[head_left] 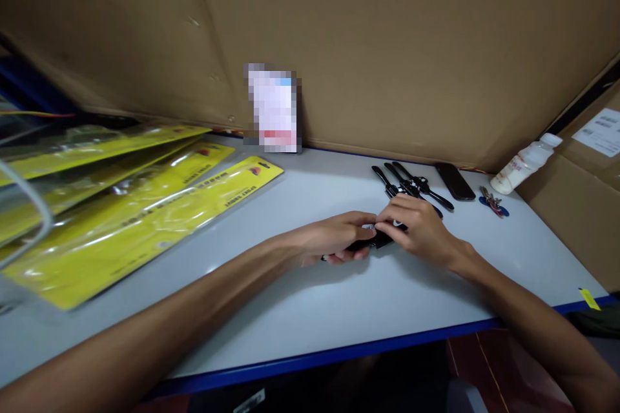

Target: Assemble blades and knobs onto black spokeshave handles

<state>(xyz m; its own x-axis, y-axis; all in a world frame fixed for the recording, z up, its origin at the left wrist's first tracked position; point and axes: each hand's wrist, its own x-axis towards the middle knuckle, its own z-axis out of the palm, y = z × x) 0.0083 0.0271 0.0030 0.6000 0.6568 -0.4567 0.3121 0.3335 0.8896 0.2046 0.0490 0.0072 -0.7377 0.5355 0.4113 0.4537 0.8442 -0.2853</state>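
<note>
Now, head view, one line per item:
Left hand [339,237]: lies low on the table [300,310], fingers curled around a black part [375,240], thumb pressed on top of it.
Right hand [416,227]: meets the left from the other side, fingertips pinching the same black part at its far end.
Black part: caught between both hands, mostly hidden by the fingers; a small pale spot shows where the fingertips meet; its exact shape cannot be told.
Black pieces [411,186]: a loose cluster of long thin items just behind the grip, nearly touching the right hand's knuckles.
Phone [454,181]: dark, flat, behind and to the right of the grip, beside the cluster.
Keys [493,202]: right of the grip, near the phone.
Bottle [526,163]: white, tilted against the cardboard [411,45], far right of the grip.
Yellow packs [135,213]: overlapping, glossy, well to the left of the grip.
Blurred card [274,108]: upright against the cardboard, behind and left of the grip.
</note>
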